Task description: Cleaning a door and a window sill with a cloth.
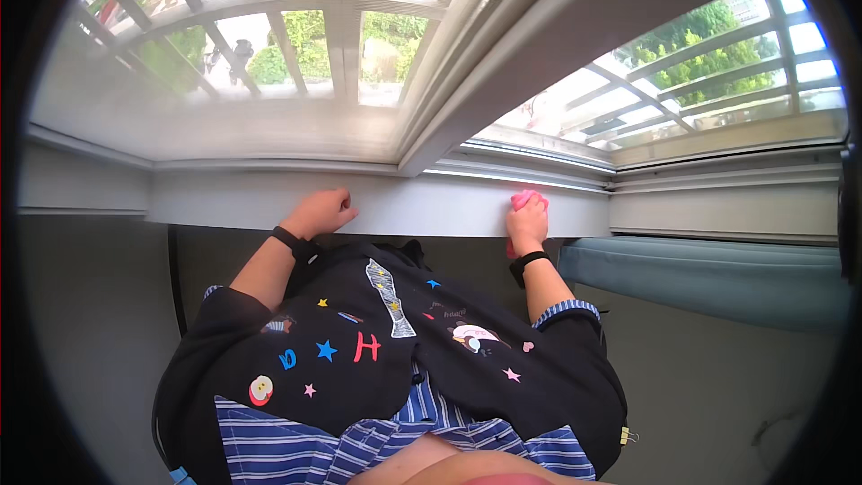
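My right hand (528, 223) grips a crumpled pink cloth (526, 198) on the right part of the white windowsill (431, 205). Some of the cloth bulges out above my fingers, and a strip hangs below the palm past the sill's front edge. Farther left, my left hand (322, 211) rests on the same sill with its fingers curled in, and no object shows in it. Each wrist wears a black band. Above the sill stands the window frame (465, 98), its lower rail and sliding track running along the back of the sill.
A bluish-grey padded piece (700, 276) juts out under the sill at the right. A screened pane (269, 128) fills the left, and a glass pane (714, 81) the right. Bars, greenery and vehicles show outside. Grey floor (700, 391) lies below.
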`<state>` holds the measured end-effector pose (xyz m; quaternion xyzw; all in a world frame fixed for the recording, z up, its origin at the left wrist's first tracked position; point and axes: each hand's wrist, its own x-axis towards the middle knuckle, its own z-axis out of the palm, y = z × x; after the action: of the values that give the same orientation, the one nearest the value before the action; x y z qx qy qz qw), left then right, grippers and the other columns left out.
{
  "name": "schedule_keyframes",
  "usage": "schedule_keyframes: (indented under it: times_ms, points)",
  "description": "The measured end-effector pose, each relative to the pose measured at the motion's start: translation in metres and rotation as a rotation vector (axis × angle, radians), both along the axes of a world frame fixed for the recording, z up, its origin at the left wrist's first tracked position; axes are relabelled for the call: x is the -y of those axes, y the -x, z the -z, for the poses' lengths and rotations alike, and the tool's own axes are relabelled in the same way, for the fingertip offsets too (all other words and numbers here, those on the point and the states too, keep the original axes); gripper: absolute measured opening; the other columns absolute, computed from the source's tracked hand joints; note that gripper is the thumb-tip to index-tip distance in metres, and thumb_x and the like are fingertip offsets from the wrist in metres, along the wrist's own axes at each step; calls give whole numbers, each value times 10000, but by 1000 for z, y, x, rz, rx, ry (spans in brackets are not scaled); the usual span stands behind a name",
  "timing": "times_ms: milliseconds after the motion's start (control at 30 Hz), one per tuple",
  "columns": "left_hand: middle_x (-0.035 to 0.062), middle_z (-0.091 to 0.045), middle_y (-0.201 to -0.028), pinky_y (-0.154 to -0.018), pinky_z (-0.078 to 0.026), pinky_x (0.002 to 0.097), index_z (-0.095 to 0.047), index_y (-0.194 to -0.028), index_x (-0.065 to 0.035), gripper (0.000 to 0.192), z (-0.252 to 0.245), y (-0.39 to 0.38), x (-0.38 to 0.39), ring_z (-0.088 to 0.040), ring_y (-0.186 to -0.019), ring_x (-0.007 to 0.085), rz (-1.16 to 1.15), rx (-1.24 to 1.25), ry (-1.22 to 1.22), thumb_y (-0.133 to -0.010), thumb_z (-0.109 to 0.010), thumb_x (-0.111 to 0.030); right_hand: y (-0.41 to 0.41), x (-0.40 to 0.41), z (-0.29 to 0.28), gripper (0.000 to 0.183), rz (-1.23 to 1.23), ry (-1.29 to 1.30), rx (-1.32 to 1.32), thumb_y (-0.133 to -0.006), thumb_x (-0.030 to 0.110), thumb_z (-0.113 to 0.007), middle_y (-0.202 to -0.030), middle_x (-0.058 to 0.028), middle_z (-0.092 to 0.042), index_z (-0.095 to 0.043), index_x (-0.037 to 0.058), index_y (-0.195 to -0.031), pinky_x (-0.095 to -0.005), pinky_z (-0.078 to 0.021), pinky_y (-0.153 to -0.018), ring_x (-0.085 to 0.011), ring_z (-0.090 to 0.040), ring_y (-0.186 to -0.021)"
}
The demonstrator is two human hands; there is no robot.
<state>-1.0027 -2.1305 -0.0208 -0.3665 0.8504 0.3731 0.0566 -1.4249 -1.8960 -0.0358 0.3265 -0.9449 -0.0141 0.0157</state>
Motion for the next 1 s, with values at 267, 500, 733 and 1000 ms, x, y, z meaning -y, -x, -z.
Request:
schedule_keyframes:
  times_ms: [267, 500, 733, 1000]
  points:
    - [174, -644, -1120, -900, -527, 451, -668, -1003, -32, 332, -17, -114, 37, -621, -1048, 377, -49, -164, 166, -921, -688, -353, -247, 142, 7, 405, -722, 49, 100, -840, 292, -692, -1059, -215, -627, -550, -3, -1077, -515, -542, -849, -423, -637, -999]
    - [176, -641, -1145, -951, -515, 439, -675, -1065, -14, 361, -19, -276, 25, -623, -1088, 374, -400, -133, 62, -922, -683, -346, -372, 212, 7, 376, -1220, 65, 191, -754, 270, -746, -991, -168, -629, -589, 35, -1001, -461, -550, -775, -364, -642, -902]
    - [170, -643, -1183, -922, -532, 430, -699, -1075, -48, 366, -29, -351, -18, -650, -1067, 357, -775, -97, 84, -922, -693, -380, -487, 281, 20, 268, -1498, 163, 143, -770, 223, -681, -958, -104, -640, -609, 80, -985, -436, -554, -748, -298, -653, -903]
    - [198, -655, -1160, -931, -534, 449, -697, -1089, -37, 405, -36, -303, -12, -655, -1053, 386, -766, -112, 75, -917, -687, -404, -496, 298, 6, 229, -1686, 311, 240, -799, 188, -655, -949, -93, -629, -597, 92, -998, -416, -549, -730, -289, -646, -887]
